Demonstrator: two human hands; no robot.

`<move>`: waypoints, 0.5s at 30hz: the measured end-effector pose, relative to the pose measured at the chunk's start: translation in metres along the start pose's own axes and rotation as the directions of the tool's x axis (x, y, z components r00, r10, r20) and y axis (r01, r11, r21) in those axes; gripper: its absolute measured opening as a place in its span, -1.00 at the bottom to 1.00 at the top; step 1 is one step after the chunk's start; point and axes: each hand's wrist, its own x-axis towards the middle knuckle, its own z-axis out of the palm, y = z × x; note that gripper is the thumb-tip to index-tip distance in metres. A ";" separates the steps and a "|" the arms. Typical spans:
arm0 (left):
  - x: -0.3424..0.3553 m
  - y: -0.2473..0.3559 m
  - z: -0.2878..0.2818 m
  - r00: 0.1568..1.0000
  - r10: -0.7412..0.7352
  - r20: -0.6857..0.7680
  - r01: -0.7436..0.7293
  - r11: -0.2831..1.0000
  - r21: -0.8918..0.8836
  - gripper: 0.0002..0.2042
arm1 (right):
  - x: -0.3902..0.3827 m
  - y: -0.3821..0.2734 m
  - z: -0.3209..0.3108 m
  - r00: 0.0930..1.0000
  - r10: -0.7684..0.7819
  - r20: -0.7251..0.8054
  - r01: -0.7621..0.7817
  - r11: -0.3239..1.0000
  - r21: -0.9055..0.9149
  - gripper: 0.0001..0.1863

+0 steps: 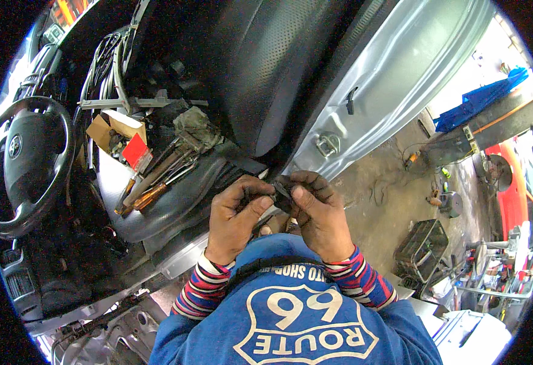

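Both hands meet in front of my chest, beside the open side of a car. Between the thumb and fingers of my right hand (322, 214) is a small black part (283, 194), its exact kind unclear. My left hand (237, 218) is closed in a pinch, fingertips right at the part's left side; whether they grip it or some tiny piece is hidden. To the left, a car seat (129, 226) bears several screwdrivers (151, 196) with orange handles and an open cardboard box (100, 131) of small parts.
A black steering wheel (67, 159) is at far left. The silver body pillar (394, 85) rises ahead on the right. On the concrete floor to the right stand a black plastic crate (417, 263) and a small grey machine (452, 205). A blue cloth (482, 97) hangs over a ledge.
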 end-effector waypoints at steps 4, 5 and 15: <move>0.000 0.000 -0.002 1.000 -0.025 0.011 0.026 0.995 -0.100 -0.82 | 0.000 0.001 0.001 0.971 -0.235 0.041 0.237 0.930 -0.280 -0.69; -0.001 0.000 -0.003 0.999 -0.041 0.012 0.043 0.991 -0.128 -0.82 | 0.000 0.001 0.002 0.962 -0.272 0.024 0.261 0.893 -0.367 -0.68; -0.005 -0.001 -0.005 0.998 -0.059 -0.007 0.056 0.974 -0.217 -0.78 | -0.004 0.007 0.006 0.881 -0.443 0.166 0.469 0.767 -0.439 -0.63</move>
